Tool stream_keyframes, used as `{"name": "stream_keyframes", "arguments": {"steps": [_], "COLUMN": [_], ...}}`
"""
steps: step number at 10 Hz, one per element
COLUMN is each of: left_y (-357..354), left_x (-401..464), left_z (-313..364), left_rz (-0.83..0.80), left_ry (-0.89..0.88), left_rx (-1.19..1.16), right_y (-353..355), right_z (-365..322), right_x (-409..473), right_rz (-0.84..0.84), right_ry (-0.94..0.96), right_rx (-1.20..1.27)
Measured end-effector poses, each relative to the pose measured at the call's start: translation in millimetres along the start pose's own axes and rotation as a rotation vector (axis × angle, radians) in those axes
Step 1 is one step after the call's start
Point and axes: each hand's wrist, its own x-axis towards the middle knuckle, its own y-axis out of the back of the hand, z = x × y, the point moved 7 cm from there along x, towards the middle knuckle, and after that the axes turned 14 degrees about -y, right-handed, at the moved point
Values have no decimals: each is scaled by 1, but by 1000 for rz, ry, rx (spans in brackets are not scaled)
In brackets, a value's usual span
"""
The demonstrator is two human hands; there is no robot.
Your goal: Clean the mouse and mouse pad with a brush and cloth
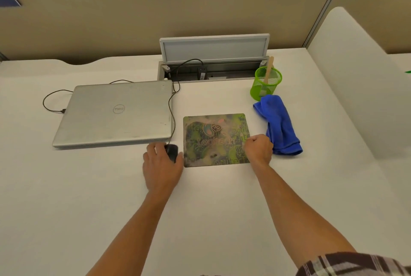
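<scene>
A green patterned mouse pad (216, 140) lies flat on the white desk. Just left of it sits a black wired mouse (172, 152), off the pad, with my left hand (161, 164) wrapped around it. My right hand (259, 149) rests as a closed fist on the pad's right edge; whether it pinches the edge I cannot tell. A crumpled blue cloth (279, 124) lies to the right of the pad, touching my right hand's side. The brush (268, 73) stands handle-up in a green mesh cup (265, 85) behind the cloth.
A shut silver laptop (115, 113) lies left of the pad, its cable and the mouse's cord (170, 106) running to an open cable tray (213, 71) at the back. Beige partitions wall the desk behind and on the right.
</scene>
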Motion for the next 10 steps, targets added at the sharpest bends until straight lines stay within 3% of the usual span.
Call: {"name": "stream_keyframes", "arguments": {"steps": [2,4,6,9,10], "left_y": [-39,-76,-93,-94,-84], "left_x": [35,56,69,68,60], "left_z": [60,105,117,114,98], "left_rz": [-57,-99,-86,-71,4], "left_ry": [-125,-124,-63,-106,-118], "left_rx": [-27,4,-5,2,-101], "right_y": [2,1,1,3,4], "right_z": [4,5,5,4,6], "right_x": [1,8,10,9,9], "right_rz": [17,-1,-3,-7,-12], "right_ry": [5,-15,-15,5,13], "right_rx": [44,35,15,1,7]}}
